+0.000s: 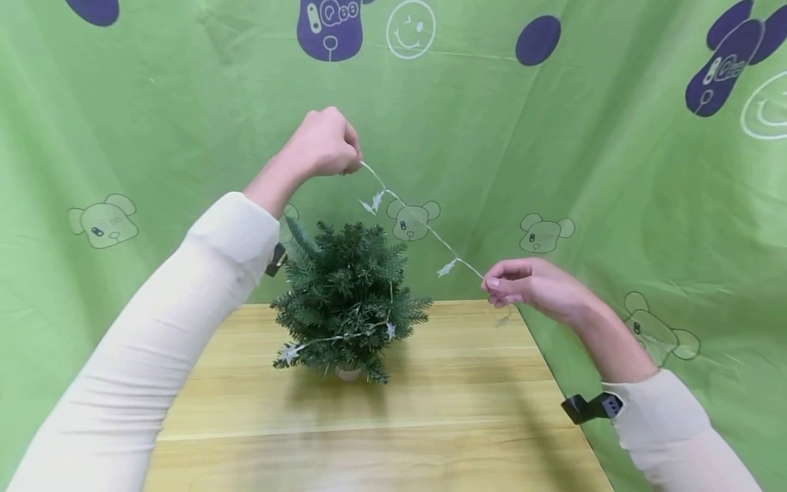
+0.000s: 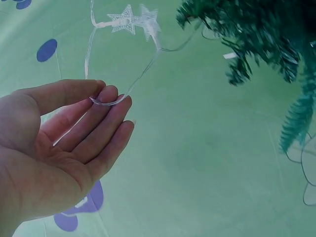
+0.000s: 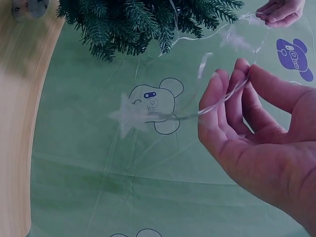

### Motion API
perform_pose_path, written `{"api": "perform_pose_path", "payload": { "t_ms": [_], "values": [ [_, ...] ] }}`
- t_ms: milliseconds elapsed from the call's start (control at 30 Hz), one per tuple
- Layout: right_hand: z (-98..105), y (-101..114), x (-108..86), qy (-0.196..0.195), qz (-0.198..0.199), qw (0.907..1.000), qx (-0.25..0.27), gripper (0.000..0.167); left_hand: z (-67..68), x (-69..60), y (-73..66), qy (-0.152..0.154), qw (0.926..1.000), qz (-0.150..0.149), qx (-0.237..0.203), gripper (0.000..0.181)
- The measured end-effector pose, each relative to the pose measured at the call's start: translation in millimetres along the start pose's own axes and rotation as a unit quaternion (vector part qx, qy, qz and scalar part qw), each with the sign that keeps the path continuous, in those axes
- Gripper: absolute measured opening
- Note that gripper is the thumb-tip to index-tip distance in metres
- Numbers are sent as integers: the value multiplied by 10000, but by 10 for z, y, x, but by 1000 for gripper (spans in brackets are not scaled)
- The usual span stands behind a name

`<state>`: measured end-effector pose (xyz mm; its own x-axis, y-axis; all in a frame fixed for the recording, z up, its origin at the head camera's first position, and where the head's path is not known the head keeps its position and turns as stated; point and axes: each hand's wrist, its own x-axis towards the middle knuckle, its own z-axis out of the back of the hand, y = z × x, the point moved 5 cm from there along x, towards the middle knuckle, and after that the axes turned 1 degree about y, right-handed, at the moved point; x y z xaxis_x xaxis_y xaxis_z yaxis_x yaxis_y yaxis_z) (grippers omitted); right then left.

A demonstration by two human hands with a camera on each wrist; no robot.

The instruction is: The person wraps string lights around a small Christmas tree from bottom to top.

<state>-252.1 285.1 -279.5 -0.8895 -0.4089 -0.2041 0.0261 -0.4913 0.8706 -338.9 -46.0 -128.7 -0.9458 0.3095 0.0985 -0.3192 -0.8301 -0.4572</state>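
A string of star lights point(image 1: 435, 236) runs slantwise between the two hands, with clear plastic stars along its thin wire. Above and behind the small Christmas tree point(image 1: 350, 287), the left hand point(image 1: 328, 143) pinches the wire between thumb and fingers. The right hand point(image 1: 529, 287), lower and to the right of the tree, pinches another stretch of it. In the right wrist view a blurred star point(image 3: 132, 116) hangs past the right fingers. Another length of the string, with stars point(image 1: 391, 331), lies across the lower front branches.
The tree stands on a light wooden table point(image 1: 467, 410), its base point(image 1: 348, 373) mostly hidden by branches. A green printed cloth point(image 1: 203, 109) hangs behind and at the sides. Wrist cameras point(image 1: 590, 408) sit on both cuffs.
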Motion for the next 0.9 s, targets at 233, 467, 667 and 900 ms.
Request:
{"api": "perform_pose_path", "payload": {
  "t_ms": [233,467,667,900],
  "values": [
    [-26,7,53,338,125,9993,98,24,85,-42,222,-141,9993,321,-98,18],
    [-42,45,94,532,202,9983,136,24,131,-74,406,-213,9977,598,-242,18],
    [-29,118,125,501,244,9984,-8,24,143,-108,584,-116,9960,823,-326,20],
    [-40,202,172,531,306,9980,-123,24,176,-182,723,-49,9956,822,-457,22]
  ]
}}
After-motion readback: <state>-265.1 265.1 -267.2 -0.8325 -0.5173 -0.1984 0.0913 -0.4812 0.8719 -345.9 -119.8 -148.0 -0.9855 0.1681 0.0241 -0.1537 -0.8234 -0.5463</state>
